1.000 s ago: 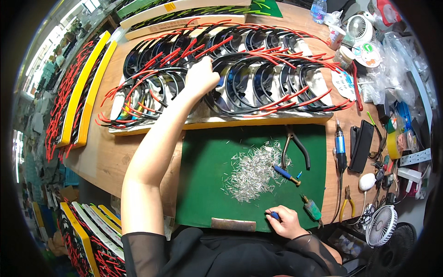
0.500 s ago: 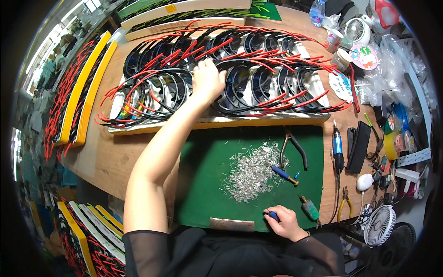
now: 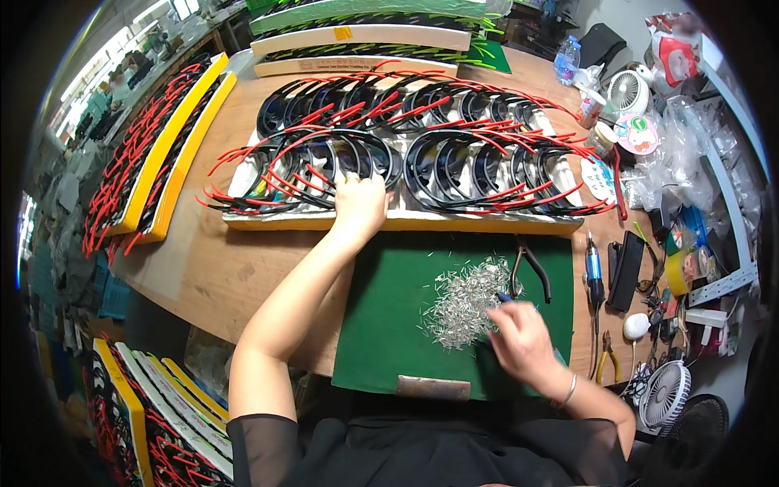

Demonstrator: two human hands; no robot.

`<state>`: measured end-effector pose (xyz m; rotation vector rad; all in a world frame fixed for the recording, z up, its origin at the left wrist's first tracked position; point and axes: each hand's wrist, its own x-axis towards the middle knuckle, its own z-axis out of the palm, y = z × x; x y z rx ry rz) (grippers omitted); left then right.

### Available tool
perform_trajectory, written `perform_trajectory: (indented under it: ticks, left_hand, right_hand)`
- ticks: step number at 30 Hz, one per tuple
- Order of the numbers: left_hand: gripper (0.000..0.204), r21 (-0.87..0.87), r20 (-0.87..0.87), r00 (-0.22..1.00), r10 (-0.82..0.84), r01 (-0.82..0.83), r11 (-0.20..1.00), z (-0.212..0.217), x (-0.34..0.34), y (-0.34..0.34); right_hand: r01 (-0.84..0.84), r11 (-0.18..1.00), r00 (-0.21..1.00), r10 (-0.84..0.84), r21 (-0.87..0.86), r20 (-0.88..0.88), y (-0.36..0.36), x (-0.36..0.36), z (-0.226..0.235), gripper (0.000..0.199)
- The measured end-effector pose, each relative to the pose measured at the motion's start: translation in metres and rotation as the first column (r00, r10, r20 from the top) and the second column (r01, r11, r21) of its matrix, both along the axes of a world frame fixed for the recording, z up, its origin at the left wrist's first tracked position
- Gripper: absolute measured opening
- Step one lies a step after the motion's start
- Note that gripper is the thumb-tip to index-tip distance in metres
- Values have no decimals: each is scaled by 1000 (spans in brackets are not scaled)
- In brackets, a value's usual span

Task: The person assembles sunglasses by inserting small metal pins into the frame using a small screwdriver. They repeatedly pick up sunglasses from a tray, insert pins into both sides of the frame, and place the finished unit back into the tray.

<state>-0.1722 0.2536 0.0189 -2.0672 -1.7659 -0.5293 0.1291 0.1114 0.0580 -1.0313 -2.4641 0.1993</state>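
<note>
A long white tray with a yellow side [image 3: 487, 223] holds rows of black eyeglass frames [image 3: 479, 166] with red sleeves on their temple ends. At the tray's near edge, left of its middle, my left hand [image 3: 361, 204] is closed on a black eyeglass frame; its fingertips are partly hidden. Over the green mat [image 3: 381, 325], my right hand [image 3: 523, 345] hovers at the right side of a pile of small silvery pins [image 3: 462, 312], its fingers bent and blurred. Beside its fingers shows the end of a blue-handled tool [image 3: 505, 297]; the hand hides the rest.
Black-handled pliers [image 3: 533, 272] lie on the mat's right part. Farther right are a blue pen-shaped corded tool [image 3: 594, 272], a black case [image 3: 625, 272], yellow-handled cutters [image 3: 607, 357] and a white fan [image 3: 668, 395]. Loaded trays [image 3: 174, 154] stand at left; others are stacked behind [image 3: 365, 40].
My left hand has moved nearer, from among the frames to the tray's front edge. My right hand has gone forward from the mat's near edge to the pins. The view has shifted slightly.
</note>
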Motion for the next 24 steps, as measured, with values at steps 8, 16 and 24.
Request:
perform_trajectory:
  ticks: [8,16,24]
  left_hand:
    - [12,100,279,959,-38,10,995,16,-8,-19]
    - [12,70,-27,997,-74,76,995,9,-34,-24]
    - [16,298,513,806,-296,156,942,47,-50,-41]
  right_hand:
    - [103,934,975,-163,342,153,154,-119,-1,35]
    - [123,940,943,-211,319,258,175,-137,-28,28]
    - [23,914,1000,-16,405,-20,140,-113,10,33]
